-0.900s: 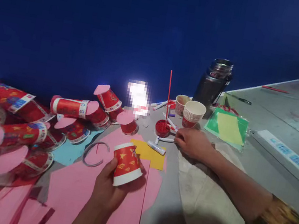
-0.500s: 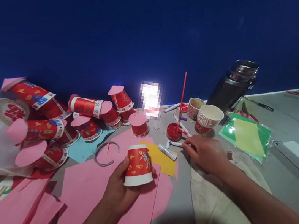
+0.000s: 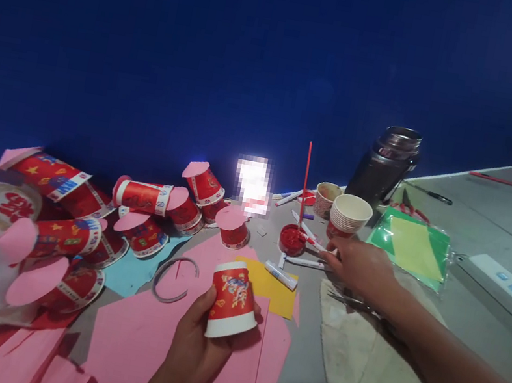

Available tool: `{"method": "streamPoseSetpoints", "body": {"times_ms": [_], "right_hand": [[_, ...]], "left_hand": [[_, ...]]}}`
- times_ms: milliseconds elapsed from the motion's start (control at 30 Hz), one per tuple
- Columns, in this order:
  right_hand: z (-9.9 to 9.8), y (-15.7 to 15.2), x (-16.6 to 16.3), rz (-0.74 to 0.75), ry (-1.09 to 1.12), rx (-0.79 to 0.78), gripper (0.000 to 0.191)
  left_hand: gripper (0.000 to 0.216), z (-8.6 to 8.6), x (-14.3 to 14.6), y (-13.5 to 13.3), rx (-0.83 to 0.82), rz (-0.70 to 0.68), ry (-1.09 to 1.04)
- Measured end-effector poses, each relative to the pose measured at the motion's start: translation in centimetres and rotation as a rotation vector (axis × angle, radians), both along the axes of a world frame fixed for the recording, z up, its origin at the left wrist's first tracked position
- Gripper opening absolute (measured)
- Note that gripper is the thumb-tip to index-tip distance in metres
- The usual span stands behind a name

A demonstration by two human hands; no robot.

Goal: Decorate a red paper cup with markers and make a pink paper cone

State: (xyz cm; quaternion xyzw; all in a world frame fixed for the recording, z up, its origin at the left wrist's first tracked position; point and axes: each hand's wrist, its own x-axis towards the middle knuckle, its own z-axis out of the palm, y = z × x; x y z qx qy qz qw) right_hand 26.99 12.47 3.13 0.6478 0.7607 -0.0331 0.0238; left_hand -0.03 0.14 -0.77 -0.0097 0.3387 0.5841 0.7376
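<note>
The left hand [image 3: 204, 344] is holding a red paper cup [image 3: 234, 300], fingers wrapping its side, and the cup is pointing its wide white rim downward above pink paper [image 3: 134, 348] on the bench [image 3: 302, 338]. The right hand [image 3: 361, 266] is covering one end of a white pen [image 3: 300, 262], fingers bunching narrowly; whether they are gripping it, I cannot tell. A small red pot [image 3: 291, 244] is standing near those fingertips, and stacked cups [image 3: 351, 212] are standing just behind. Leftward, cups with pink discs [image 3: 231, 217] are crowding together; a dark flask [image 3: 381, 171] is standing at the back.
</note>
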Motion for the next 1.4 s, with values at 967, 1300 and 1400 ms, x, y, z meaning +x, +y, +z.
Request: {"method": "streamPoseSetpoints", "body": {"times_ms": [967, 1300, 1400], "right_hand": [[-1.1, -1.3, -1.1, 0.331, 0.088, 0.017, 0.022], [-1.0, -3.8, -2.1, 0.223, 1.250, -0.276, 0.032], [-0.6, -4.6, -2.8, 0.138, 1.389, -0.252, 0.038]], "left_hand": [[0.047, 0.7, 0.2, 0.3, 0.091, -0.131, -0.017], [0.047, 0.4, 0.5, 0.1, 0.119, -0.166, -0.004], [0.052, 0.3, 0.7, 0.1, 0.165, -0.230, -0.030]]}}
